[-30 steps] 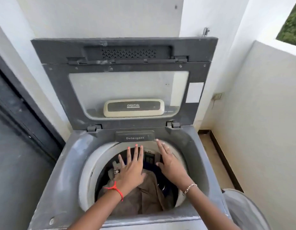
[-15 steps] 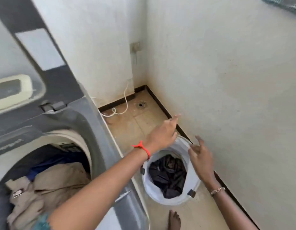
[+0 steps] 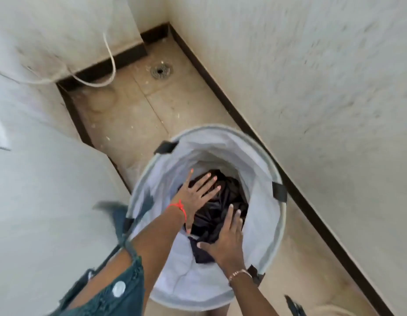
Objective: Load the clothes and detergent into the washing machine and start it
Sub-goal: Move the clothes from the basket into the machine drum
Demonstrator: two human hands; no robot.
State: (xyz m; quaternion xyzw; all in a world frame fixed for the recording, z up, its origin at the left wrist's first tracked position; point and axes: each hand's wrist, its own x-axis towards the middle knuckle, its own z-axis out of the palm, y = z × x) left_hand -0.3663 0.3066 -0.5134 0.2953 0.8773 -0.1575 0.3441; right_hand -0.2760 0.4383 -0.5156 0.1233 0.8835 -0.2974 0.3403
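Note:
A round white laundry basket (image 3: 264, 169) stands on the floor to the right of the washing machine (image 3: 38, 190), whose pale side fills the left of the view. Dark clothes (image 3: 230, 197) lie bunched at the basket's bottom. Both my hands are inside the basket. My left hand (image 3: 195, 192), with a red thread at the wrist, hovers over the dark clothes with fingers spread. My right hand (image 3: 225, 240), with a thin bracelet, rests fingers apart on the near part of the clothes. Neither hand has closed on the fabric. The drum and lid are out of view.
A white wall (image 3: 312, 76) runs close along the right, with a dark skirting strip at its foot. A floor drain (image 3: 161, 71) sits in the tan tiles beyond the basket. A white cable (image 3: 107, 65) hangs behind the machine. My denim clothing (image 3: 120, 293) shows at bottom left.
My view swung from the open drum to the basket on the floor. Both hands left the drum, moved right and down, and are now inside the basket over the dark clothes.

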